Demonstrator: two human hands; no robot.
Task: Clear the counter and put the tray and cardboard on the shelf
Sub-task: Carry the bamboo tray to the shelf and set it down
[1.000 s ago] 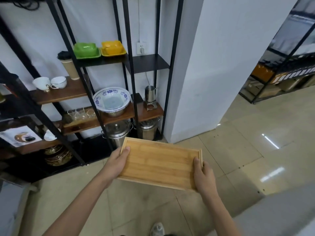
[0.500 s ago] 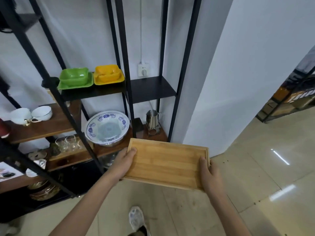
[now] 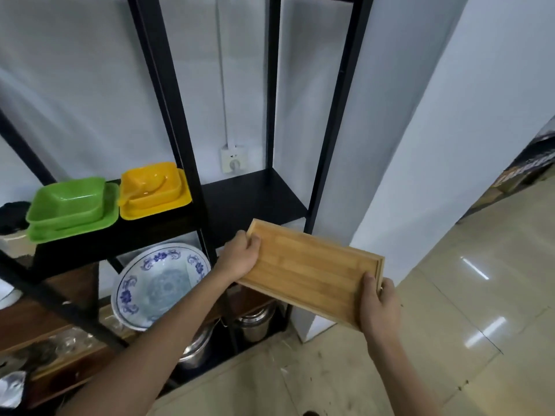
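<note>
I hold a bamboo tray (image 3: 309,271) in front of me with both hands. My left hand (image 3: 240,258) grips its far left corner, and my right hand (image 3: 379,307) grips its near right end. The tray tilts, its left end raised toward the bare black shelf board (image 3: 249,199) of the metal rack. The tray's far corner overlaps the front edge of that board in the head view; I cannot tell whether they touch. No cardboard is in sight.
Green dishes (image 3: 70,210) and yellow dishes (image 3: 153,189) sit on the black shelf to the left. A blue-patterned bowl (image 3: 159,285) leans on the wooden shelf below, steel pots (image 3: 252,324) under it. Black rack posts (image 3: 339,115) flank the shelf. A white pillar (image 3: 435,163) stands right.
I have stepped closer to the rack. Both hands raised the tray from waist height up toward the black shelf, tilting its left end up and away.
</note>
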